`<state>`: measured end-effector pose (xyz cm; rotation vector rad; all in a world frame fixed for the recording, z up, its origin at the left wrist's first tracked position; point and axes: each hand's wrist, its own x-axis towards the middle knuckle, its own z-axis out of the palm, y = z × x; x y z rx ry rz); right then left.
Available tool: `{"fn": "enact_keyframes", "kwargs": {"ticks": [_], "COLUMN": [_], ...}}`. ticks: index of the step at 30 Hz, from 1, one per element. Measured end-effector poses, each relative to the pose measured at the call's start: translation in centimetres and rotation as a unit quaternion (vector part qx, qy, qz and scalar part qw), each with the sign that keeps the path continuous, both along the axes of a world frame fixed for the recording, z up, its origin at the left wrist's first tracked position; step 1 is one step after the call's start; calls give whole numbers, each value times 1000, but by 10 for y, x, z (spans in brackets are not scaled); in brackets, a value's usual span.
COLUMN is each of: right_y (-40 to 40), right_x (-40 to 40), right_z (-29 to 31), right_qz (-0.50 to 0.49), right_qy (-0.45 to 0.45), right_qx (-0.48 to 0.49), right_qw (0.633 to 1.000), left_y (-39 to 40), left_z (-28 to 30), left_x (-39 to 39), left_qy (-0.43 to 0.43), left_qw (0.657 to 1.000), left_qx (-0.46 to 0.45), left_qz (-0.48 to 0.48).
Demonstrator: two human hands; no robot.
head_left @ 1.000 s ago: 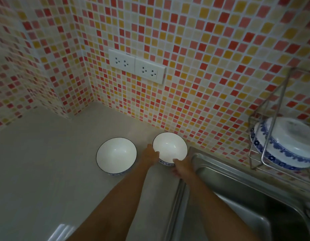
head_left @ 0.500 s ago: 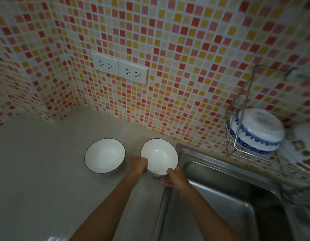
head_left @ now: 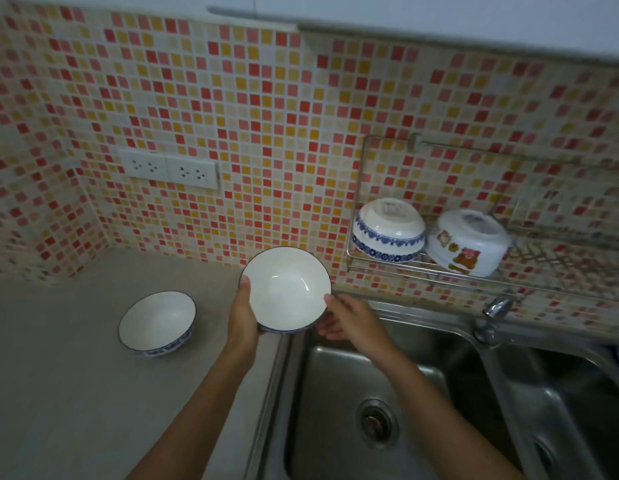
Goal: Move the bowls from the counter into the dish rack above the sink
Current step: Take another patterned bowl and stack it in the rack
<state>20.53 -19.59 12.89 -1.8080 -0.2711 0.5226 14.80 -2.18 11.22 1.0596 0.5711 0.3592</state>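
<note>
A white bowl with a dark rim [head_left: 287, 289] is lifted off the counter, tilted toward me, near the sink's left edge. My left hand [head_left: 241, 318] grips its left side and my right hand [head_left: 349, 320] holds its right side from below. A second white bowl with a blue pattern [head_left: 158, 323] stands upright on the grey counter [head_left: 58, 358] to the left. The wire dish rack [head_left: 436, 268] hangs on the tiled wall to the right, above the sink. It holds a blue-patterned bowl [head_left: 387, 233] and a white bowl with bear pictures [head_left: 469, 242], both upside down.
A steel double sink [head_left: 336, 375] with a drain lies below the hands. A tap [head_left: 495, 306] sticks out under the rack. Two wall sockets [head_left: 169, 169] sit on the tiled wall above the counter. A cabinet edge runs along the top.
Both hands have lifted the right-hand bowl off the counter and raised it toward the rack. The view has swung right and up, showing more of the rack and sink.
</note>
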Motion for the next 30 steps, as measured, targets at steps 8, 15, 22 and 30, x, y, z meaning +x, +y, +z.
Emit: {"fn": "enact_keyframes", "kwargs": {"ticks": [8, 15, 22, 30], "right_y": [-110, -190, -202, -205], "right_x": [28, 83, 97, 97], "right_z": [70, 53, 23, 26], "right_qz": [-164, -277, -225, -206], "right_qy": [-306, -384, -363, -375], "right_qx": [-28, -202, -363, -385], "right_qw": [937, 857, 828, 818], "left_y": [-42, -115, -175, -222], "left_z": [71, 116, 146, 162], "left_x": [16, 67, 125, 167], "left_qy": [-77, -106, -150, -192], "left_qw": [995, 987, 955, 875], "left_qx": [46, 124, 237, 435], "left_qz": [31, -13, -99, -90]}}
